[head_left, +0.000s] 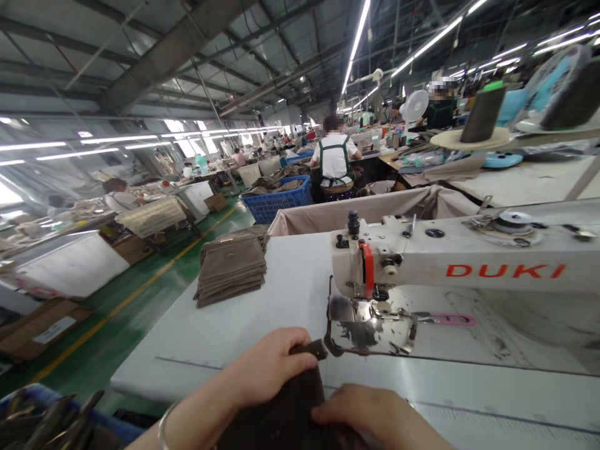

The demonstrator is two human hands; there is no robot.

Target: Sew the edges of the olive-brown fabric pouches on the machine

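Note:
My left hand [280, 365] is closed on a dark brown fabric piece [285, 415] at the near edge of the sewing table [225, 344], thumb and fingers pinching its upper corner. Lower down, my right hand [360, 409] grips the same fabric by its right side. A narrow folded end of the cloth sticks out past my left fingers, just short of the metal plate [359, 334] of a white sewing machine [422, 262]. Pink-handled thread snips [450, 319] lie on the machine bed. The fabric's lower part runs out of view.
A stack of brown fabric pieces [232, 262] rests at the table's far left. Behind are a cloth-lined bin [319, 215], a blue crate [281, 200] and a seated person [335, 156]. Another blue container [35, 390] stands lower left. A thread cone [482, 115] stands upper right.

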